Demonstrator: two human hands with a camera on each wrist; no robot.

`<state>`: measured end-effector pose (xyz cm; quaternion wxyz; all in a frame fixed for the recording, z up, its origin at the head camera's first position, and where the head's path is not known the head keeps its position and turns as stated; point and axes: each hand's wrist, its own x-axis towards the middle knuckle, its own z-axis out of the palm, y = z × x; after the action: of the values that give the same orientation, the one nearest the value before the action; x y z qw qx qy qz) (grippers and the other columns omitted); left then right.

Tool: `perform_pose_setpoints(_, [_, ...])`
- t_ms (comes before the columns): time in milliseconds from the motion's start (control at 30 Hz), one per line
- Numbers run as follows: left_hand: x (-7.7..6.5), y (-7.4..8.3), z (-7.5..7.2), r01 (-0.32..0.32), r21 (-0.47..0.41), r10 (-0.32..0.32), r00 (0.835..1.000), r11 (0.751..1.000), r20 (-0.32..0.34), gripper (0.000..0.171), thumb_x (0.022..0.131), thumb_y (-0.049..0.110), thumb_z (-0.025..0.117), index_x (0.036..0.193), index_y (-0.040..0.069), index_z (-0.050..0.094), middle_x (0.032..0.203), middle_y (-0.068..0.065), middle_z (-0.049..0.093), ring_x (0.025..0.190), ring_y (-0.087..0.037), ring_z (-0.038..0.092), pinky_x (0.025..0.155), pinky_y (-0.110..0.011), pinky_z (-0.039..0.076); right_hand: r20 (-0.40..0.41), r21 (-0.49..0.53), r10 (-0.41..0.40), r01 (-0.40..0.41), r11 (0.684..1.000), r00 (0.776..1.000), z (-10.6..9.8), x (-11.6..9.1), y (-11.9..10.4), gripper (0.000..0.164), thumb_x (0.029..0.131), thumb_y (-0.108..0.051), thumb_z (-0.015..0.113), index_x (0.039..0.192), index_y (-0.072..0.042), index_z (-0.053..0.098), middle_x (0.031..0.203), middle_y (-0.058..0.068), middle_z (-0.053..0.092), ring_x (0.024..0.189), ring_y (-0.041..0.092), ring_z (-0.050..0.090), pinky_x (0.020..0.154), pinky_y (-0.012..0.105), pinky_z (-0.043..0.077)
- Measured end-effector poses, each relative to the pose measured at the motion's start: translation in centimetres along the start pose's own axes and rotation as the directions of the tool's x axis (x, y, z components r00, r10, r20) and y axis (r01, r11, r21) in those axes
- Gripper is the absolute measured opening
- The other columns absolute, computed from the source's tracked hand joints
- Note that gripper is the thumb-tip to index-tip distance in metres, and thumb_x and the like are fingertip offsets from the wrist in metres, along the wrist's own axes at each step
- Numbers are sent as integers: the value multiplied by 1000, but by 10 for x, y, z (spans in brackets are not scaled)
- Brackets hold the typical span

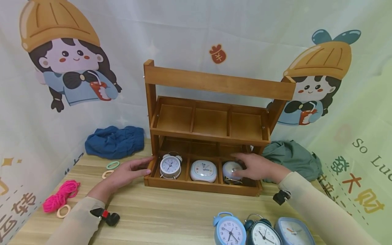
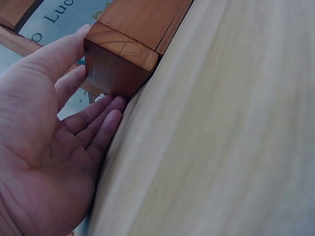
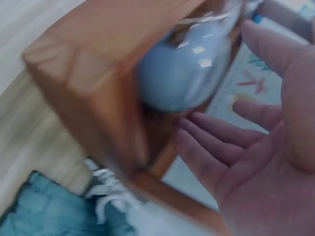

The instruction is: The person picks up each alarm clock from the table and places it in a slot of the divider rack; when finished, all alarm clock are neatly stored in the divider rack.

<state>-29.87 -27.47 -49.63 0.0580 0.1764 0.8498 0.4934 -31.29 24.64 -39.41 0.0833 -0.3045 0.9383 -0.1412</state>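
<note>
A brown wooden two-tier shelf (image 1: 218, 134) stands on the table. My left hand (image 1: 127, 173) rests its fingers against the left end of the lower tray; in the left wrist view the fingertips meet the wooden corner (image 2: 120, 59). Three clocks occupy the lower compartments: a white twin-bell alarm clock (image 1: 170, 166) at left, a rounded white clock (image 1: 203, 170) in the middle and a rounded pale clock (image 1: 230, 170) at right. Over that right-hand clock is my right hand (image 1: 258, 166), partly covering it. The right wrist view shows its fingers extended beside the clock's glossy bluish body (image 3: 172, 73).
Three more clocks stand at the front right: light blue (image 1: 229, 231), dark green (image 1: 264, 233) and blue square (image 1: 294, 231). Blue cloth (image 1: 114, 142) and green cloth (image 1: 292, 160) flank the shelf. Pink yarn (image 1: 61, 196) and several rings lie at left.
</note>
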Motion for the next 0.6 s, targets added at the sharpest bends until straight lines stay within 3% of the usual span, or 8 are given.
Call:
perform_pose_setpoints(133, [2, -1, -2, 14, 7, -14, 1000, 1000, -6, 68, 108, 41, 76, 168, 18, 53, 169, -13, 52, 155, -39, 50, 122, -58, 43, -72, -29, -93, 91, 995, 993, -7, -15, -19, 68, 108, -41, 77, 159, -2, 58, 150, 17, 67, 131, 36, 68, 108, 58, 56])
perform_pose_setpoints(267, [3, -3, -3, -10, 13, 10, 1000, 1000, 0, 69, 108, 44, 75, 168, 19, 53, 169, -14, 52, 154, -42, 50, 121, -61, 44, -72, 12, -195, 196, 980, 978, -4, -30, -38, 65, 109, -43, 75, 159, -5, 59, 146, 14, 69, 125, 31, 70, 100, 50, 61])
perform_pose_setpoints(433, [4, -6, -3, -73, 37, 73, 997, 997, 9, 65, 110, 42, 73, 168, 20, 54, 167, -15, 55, 150, -40, 55, 116, -54, 51, 32, 107, -267, 263, 959, 963, 10, -49, -54, 70, 108, -50, 73, 162, -9, 56, 143, 7, 69, 125, 25, 69, 100, 45, 60])
perform_pose_setpoints(600, [4, -6, -1, -8, 8, 7, 1000, 1000, 8, 69, 108, 45, 75, 168, 19, 52, 169, -13, 52, 154, -41, 51, 120, -56, 46, 206, 210, -267, 224, 952, 941, 26, -62, -63, 75, 105, -57, 75, 164, -16, 54, 147, 0, 65, 131, 19, 65, 107, 44, 57])
